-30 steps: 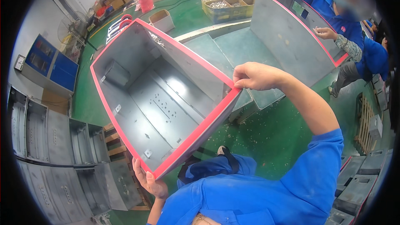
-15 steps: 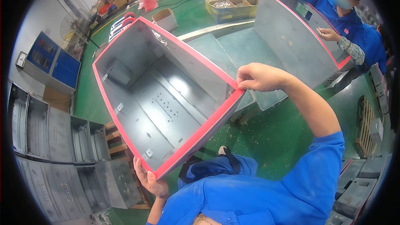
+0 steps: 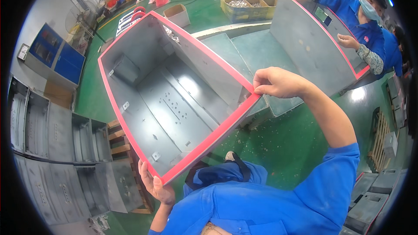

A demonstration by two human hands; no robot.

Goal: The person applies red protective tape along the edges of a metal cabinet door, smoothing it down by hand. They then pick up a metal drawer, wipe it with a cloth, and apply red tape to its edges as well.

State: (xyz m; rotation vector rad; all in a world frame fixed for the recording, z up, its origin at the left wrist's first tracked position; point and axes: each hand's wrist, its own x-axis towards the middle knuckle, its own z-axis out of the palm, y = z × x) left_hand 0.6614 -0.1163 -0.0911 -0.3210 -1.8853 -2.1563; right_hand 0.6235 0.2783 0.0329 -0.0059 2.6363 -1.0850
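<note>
A large grey metal box with an open top lies tilted before me, its rim lined with a red strip. At its near left corner my left hand grips the box, thumb up against the rim and fingers along the outer side. My right hand is closed in a pinch at the right corner, on the red strip; what lies between the fingertips is partly hidden. Inside the box are small holes, tabs and a bracket.
On the right a co-worker handles another grey box with red edging on a green worktop. Compartmented bins of small metal parts stand behind. Grey cabinets line the left; a wooden pallet lies on the right.
The whole view has shifted slightly. Both of my hands keep about the same places on the box, and the box has barely moved. The co-worker's hands stay near their box.
</note>
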